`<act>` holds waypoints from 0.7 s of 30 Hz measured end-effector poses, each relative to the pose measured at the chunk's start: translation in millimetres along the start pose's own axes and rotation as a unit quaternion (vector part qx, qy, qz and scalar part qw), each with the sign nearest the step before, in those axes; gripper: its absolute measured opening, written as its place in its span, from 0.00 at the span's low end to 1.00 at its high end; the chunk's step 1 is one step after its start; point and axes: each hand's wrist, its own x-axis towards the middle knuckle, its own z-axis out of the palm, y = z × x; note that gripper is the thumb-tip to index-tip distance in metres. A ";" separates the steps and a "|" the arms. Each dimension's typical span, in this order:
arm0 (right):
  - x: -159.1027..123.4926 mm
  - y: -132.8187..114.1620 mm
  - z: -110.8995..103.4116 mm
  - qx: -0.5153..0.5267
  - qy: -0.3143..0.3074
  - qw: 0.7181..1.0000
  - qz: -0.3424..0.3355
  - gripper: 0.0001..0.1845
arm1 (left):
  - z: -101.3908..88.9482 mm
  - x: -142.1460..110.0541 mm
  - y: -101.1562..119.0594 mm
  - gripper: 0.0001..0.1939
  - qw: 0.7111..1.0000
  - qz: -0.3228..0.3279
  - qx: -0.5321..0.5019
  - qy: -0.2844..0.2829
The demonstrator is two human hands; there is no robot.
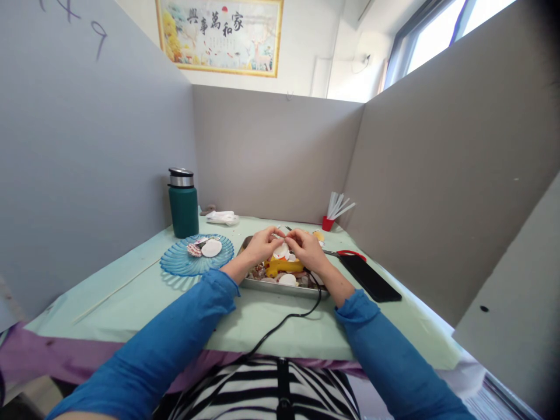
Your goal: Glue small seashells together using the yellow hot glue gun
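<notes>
Above a metal tray (273, 286), my left hand (263, 244) and my right hand (305, 248) meet at the fingertips. Both are closed in a pinch, and whatever lies between the fingers is too small or hidden to make out. Just below the fingertips shows a whitish piece (282, 251), perhaps a shell. A yellow hot glue gun (284, 267) lies across the tray under my hands, its black cord (284, 319) running over the table's front edge. Around it in the tray are several shells and small brownish bits, including a white shell (287, 280).
Left of the tray stands a blue scalloped plate (175, 262) with shells, a green bottle (184, 204) behind it. A thin stick (116, 291) lies far left. To the right are red-handled scissors (352, 255), a black phone (370, 277) and a red cup (327, 223) of white sticks. Grey partitions enclose the table.
</notes>
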 end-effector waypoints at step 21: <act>-0.3 -1.9 -0.1 -0.016 -0.005 1.000 -0.013 0.11 | -0.4 1.3 -3.5 0.15 1.000 0.005 0.007 0.004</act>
